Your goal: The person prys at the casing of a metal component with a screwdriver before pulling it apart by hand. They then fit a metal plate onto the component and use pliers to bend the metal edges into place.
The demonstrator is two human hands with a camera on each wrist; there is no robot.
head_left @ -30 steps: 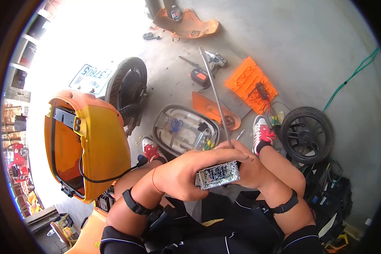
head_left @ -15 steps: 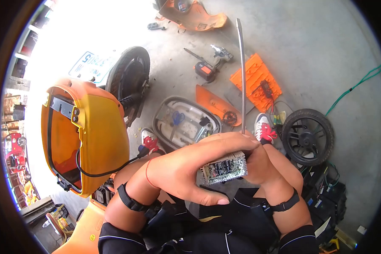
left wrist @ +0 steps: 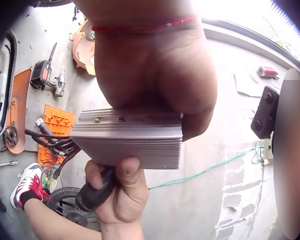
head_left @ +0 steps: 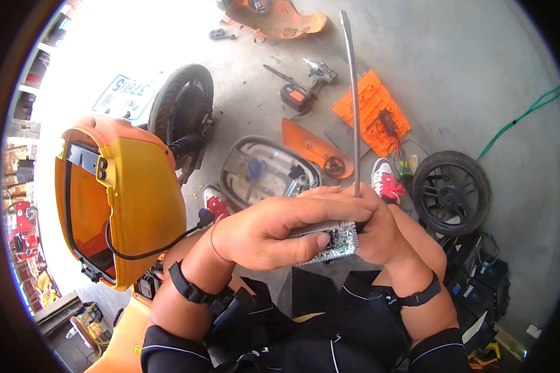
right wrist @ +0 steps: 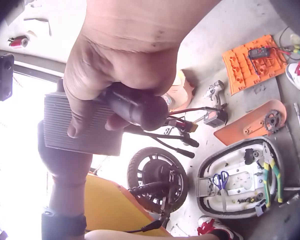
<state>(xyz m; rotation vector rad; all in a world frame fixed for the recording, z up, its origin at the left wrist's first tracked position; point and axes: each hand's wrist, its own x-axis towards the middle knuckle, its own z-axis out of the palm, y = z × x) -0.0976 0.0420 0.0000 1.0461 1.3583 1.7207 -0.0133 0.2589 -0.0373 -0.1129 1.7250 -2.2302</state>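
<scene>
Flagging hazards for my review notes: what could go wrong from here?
The left hand's thumb lies across the metal box's rough, circuit-like end, so small parts might get scraped. The right hand grips the screwdriver with its fingers also against the box, so either could slip. Cables trail from the box and may snag.

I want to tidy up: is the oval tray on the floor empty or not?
Not empty: inside the oval tray lie blue-handled scissors and a black part, among other things.
</scene>
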